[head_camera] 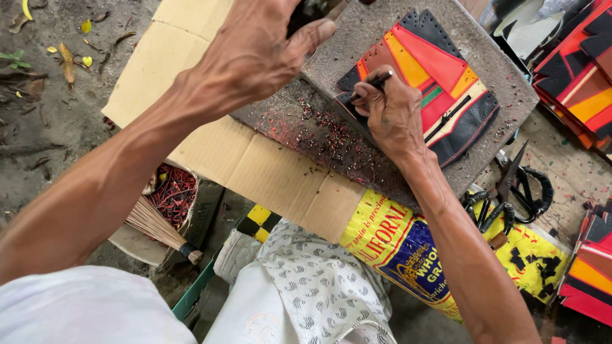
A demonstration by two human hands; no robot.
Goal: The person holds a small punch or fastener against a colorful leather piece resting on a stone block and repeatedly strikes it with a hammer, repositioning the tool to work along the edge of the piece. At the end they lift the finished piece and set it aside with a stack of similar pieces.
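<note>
Your right hand pinches a thin black punch upright on the near left edge of the patchwork leather piece, which lies on the stone slab. Your left hand is raised above, closed on a dark tool mostly out of view. Rows of holes already line the black top border; the near edges look unpunched. Coloured punchings litter the rough slab.
</note>
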